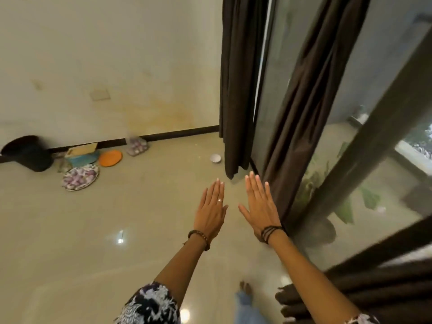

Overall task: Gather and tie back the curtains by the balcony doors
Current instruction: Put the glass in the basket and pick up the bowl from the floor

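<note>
Hands are held flat, fingers straight and together: left hand (211, 208), right hand (259, 204) near the brown curtain (301, 108).

Dark brown curtains (243, 78), an orange plate (110, 158), a black bucket (28, 152), floral black-and-white sleeves (149, 305).

Matt dark-brown cloth curtains (243, 85), smooth reflective glass balcony doors (275, 94), glossy polished tiled floor (117, 230), matt stained painted wall (117, 54), glossy white bowl (215, 158), smooth orange plate (110, 158)
</note>
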